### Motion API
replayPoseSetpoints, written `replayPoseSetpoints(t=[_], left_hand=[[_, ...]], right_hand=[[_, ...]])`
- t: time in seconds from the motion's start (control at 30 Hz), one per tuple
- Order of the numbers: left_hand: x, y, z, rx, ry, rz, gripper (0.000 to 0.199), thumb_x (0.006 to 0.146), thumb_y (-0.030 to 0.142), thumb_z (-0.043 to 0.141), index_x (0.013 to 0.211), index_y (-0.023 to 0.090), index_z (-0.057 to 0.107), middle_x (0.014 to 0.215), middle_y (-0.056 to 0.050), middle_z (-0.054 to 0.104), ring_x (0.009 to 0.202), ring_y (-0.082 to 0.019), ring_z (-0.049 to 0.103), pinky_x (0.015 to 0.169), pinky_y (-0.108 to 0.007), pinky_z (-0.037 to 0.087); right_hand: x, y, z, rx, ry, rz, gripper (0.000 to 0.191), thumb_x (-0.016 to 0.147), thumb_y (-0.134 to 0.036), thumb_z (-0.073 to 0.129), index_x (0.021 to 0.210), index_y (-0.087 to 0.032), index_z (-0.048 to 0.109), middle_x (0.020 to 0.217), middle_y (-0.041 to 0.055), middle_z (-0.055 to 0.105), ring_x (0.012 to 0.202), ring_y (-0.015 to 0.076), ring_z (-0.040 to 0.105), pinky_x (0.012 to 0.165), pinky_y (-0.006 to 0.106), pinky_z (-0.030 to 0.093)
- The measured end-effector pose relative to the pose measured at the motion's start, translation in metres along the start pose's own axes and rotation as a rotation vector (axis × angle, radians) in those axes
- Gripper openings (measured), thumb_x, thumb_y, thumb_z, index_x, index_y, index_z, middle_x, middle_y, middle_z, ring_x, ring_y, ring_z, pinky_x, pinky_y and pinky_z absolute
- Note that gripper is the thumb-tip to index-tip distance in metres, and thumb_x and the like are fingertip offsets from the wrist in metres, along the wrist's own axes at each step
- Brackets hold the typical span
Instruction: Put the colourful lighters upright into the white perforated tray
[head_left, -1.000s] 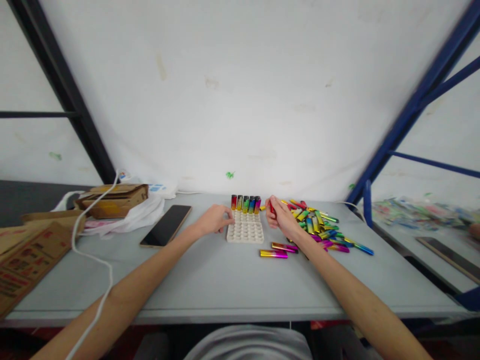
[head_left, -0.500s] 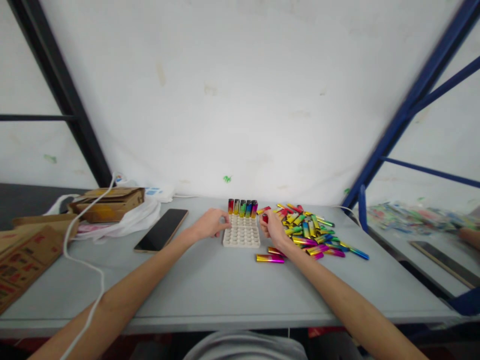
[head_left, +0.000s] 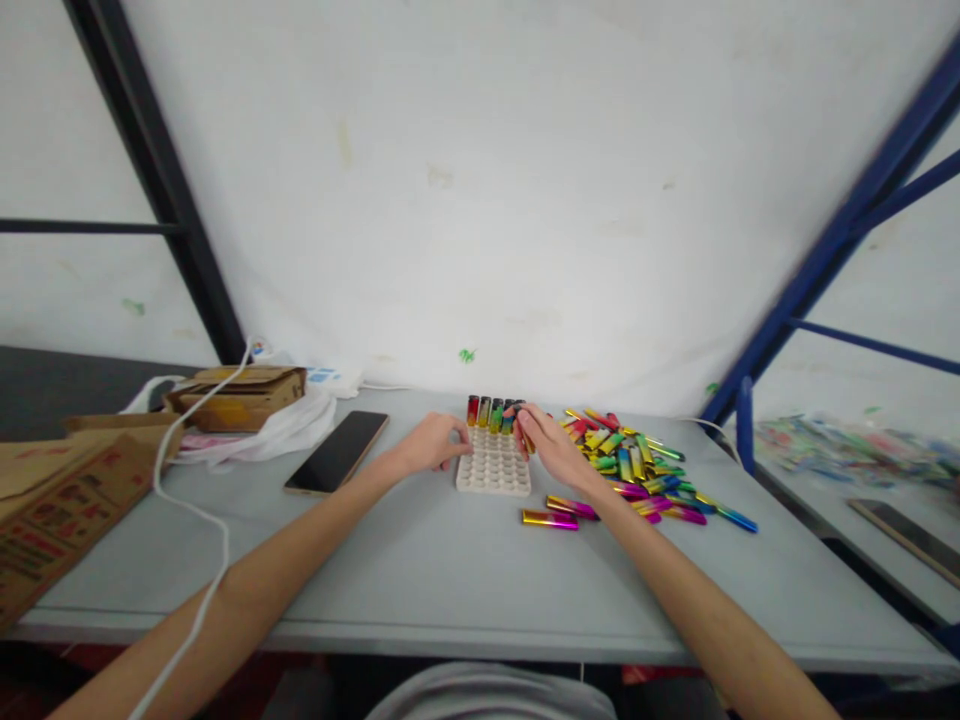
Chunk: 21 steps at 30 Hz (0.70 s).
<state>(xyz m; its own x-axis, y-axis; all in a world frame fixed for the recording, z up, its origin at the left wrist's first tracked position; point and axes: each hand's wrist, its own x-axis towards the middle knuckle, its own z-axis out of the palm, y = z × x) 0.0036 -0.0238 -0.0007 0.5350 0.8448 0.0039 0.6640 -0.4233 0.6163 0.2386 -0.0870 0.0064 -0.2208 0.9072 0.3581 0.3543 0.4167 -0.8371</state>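
We work with both hands at a gray table [head_left: 450, 580], our right hand [head_left: 551, 445] closed narrowly around a lighter [head_left: 528, 437] at the back right of a white tray [head_left: 493, 478] with rows of round holes. The lighter leans in our fingers, its dark end toward the wall [head_left: 525, 200]; whether it touches the tray we cannot tell. Our left hand [head_left: 431, 445] is at the tray's left edge, fingers curled and thumb near the forefinger; we cannot tell whether it grips anything.

Along the tray's back row, lighters in red, yellow and green [head_left: 484, 411] stand upright side by side, those at the right end partly hidden by our right hand. To the right, a loose pile of shiny lighters [head_left: 637, 460] lies spread over the table, with two purple-and-gold ones [head_left: 550, 519] nearest us, between the tray and our right forearm.

On our left, a phone [head_left: 337, 452] lies face up near a white plastic bag [head_left: 292, 430], an open cardboard box [head_left: 247, 405] and a larger printed carton [head_left: 82, 510]. A white cord [head_left: 225, 540] crosses in front of our left forearm.
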Motion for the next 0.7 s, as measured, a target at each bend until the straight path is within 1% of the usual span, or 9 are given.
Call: replayPoseSetpoints(t=[0.1,0.13,0.2,0.27,0.33,0.43,0.53,0.6,0.7], left_hand=[[0.000,0.001,0.000,-0.009,-0.002,0.006,0.027,0.085,0.041,0.063,0.085,0.016,0.072,0.048,0.001,0.060,0.042,-0.014,0.057,0.045,-0.021,0.041],[0.000,0.000,0.000,-0.013,-0.003,0.007,0.027,0.084,0.042,0.063,0.084,0.016,0.072,0.048,0.001,0.060,0.042,-0.014,0.056,0.045,-0.021,0.041],[-0.001,0.000,0.001,-0.019,-0.003,0.007,0.028,0.084,0.042,0.063,0.083,0.015,0.072,0.048,0.000,0.060,0.041,-0.014,0.056,0.044,-0.021,0.040],[-0.001,-0.001,0.001,-0.024,0.006,0.011,0.027,0.083,0.042,0.064,0.081,0.015,0.071,0.048,0.000,0.060,0.041,-0.014,0.056,0.044,-0.021,0.040],[-0.001,-0.003,0.002,-0.030,0.017,0.018,0.027,0.082,0.041,0.064,0.078,0.016,0.069,0.047,0.000,0.060,0.041,-0.014,0.057,0.044,-0.021,0.041],[0.000,-0.004,0.002,-0.049,0.032,0.022,0.027,0.080,0.042,0.066,0.075,0.016,0.068,0.047,0.000,0.060,0.041,-0.014,0.056,0.044,-0.021,0.040],[0.000,-0.005,0.002,-0.085,0.025,0.015,0.030,0.080,0.045,0.067,0.075,0.016,0.068,0.048,0.000,0.061,0.039,-0.013,0.054,0.042,-0.021,0.038],[-0.001,-0.005,0.001,-0.105,0.021,0.002,0.033,0.079,0.049,0.068,0.075,0.016,0.068,0.049,-0.001,0.062,0.039,-0.013,0.053,0.042,-0.021,0.038],[-0.001,-0.005,0.001,-0.117,0.028,-0.016,0.036,0.078,0.052,0.070,0.076,0.016,0.069,0.049,0.000,0.062,0.039,-0.012,0.053,0.041,-0.020,0.038]], right_hand=[[0.014,-0.014,-0.001,-0.227,-0.021,-0.205,0.037,0.098,-0.056,0.052,0.104,-0.021,0.064,0.094,0.0054,0.068,0.085,0.0185,0.062,0.079,0.031,0.048],[0.021,-0.016,-0.001,-0.320,0.000,-0.263,0.034,0.097,-0.053,0.056,0.099,-0.020,0.065,0.097,0.0067,0.068,0.088,0.0191,0.062,0.082,0.031,0.047],[0.039,-0.019,0.003,-0.490,0.020,-0.327,0.030,0.095,-0.048,0.061,0.090,-0.019,0.067,0.090,0.0064,0.068,0.084,0.0184,0.062,0.080,0.030,0.045],[0.057,-0.018,0.008,-0.565,-0.001,-0.307,0.028,0.096,-0.045,0.062,0.088,-0.019,0.067,0.079,0.0036,0.069,0.073,0.0160,0.061,0.074,0.027,0.043],[0.072,-0.014,0.015,-0.585,-0.051,-0.257,0.025,0.097,-0.043,0.061,0.093,-0.019,0.068,0.076,0.0021,0.071,0.068,0.0148,0.062,0.069,0.025,0.042],[0.082,-0.009,0.024,-0.709,-0.097,-0.189,0.023,0.098,-0.040,0.061,0.099,-0.019,0.070,0.085,0.0053,0.076,0.075,0.0166,0.068,0.070,0.025,0.042],[0.082,-0.009,0.030,-0.891,-0.091,-0.135,0.027,0.099,-0.044,0.058,0.101,-0.020,0.072,0.091,0.0075,0.078,0.084,0.0204,0.070,0.070,0.026,0.042],[0.080,-0.011,0.029,-0.946,-0.106,-0.121,0.031,0.100,-0.047,0.056,0.101,-0.021,0.073,0.092,0.0073,0.079,0.087,0.0214,0.071,0.071,0.027,0.042],[0.081,-0.019,0.020,-0.995,-0.205,-0.145,0.032,0.100,-0.048,0.055,0.098,-0.022,0.075,0.093,0.0078,0.079,0.087,0.0216,0.071,0.071,0.027,0.042]])
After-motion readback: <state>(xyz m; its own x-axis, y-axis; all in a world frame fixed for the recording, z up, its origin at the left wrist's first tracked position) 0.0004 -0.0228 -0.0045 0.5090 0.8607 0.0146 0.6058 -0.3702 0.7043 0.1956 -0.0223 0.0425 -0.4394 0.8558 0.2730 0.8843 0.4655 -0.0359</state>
